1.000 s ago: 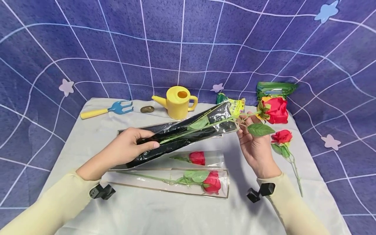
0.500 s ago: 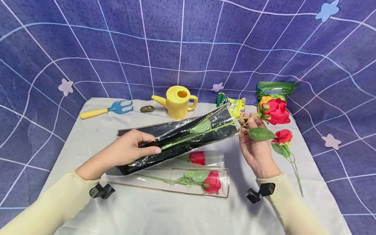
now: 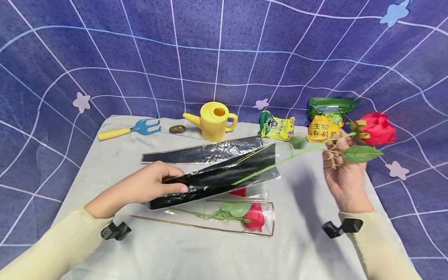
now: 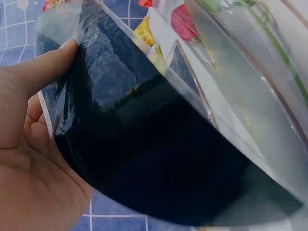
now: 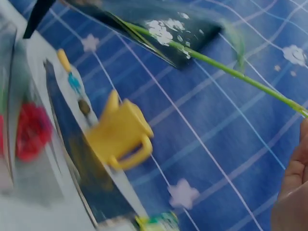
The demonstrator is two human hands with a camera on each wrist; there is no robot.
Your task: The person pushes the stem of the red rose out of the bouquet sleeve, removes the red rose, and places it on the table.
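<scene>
My left hand (image 3: 145, 186) grips the closed end of a black flower sleeve (image 3: 217, 179) with clear edges, thumb on top. In the left wrist view the sleeve (image 4: 139, 130) fills most of the frame. At the right, my right hand (image 3: 346, 177) pinches the stem of a red rose (image 3: 378, 129) just below its bloom, beside a green leaf (image 3: 362, 154). The stem slants down leftward, its lower end still inside the sleeve's mouth. A second leaf (image 3: 297, 142) on it is outside the sleeve. In the right wrist view the green stem (image 5: 250, 83) runs out of the sleeve.
Under the sleeve lie a flat black sleeve (image 3: 203, 151), a partly covered wrapped rose (image 3: 239, 191) and another wrapped rose (image 3: 254, 217). Along the back are a blue hand fork (image 3: 143, 127), a stone (image 3: 177, 129), a yellow watering can (image 3: 213, 122) and two bags, one green and yellow (image 3: 278, 126).
My right hand has moved right, drawing the rose farther out of the black sleeve; a second leaf has come out. The left hand keeps its hold. The loose rose at the right is now hidden.
</scene>
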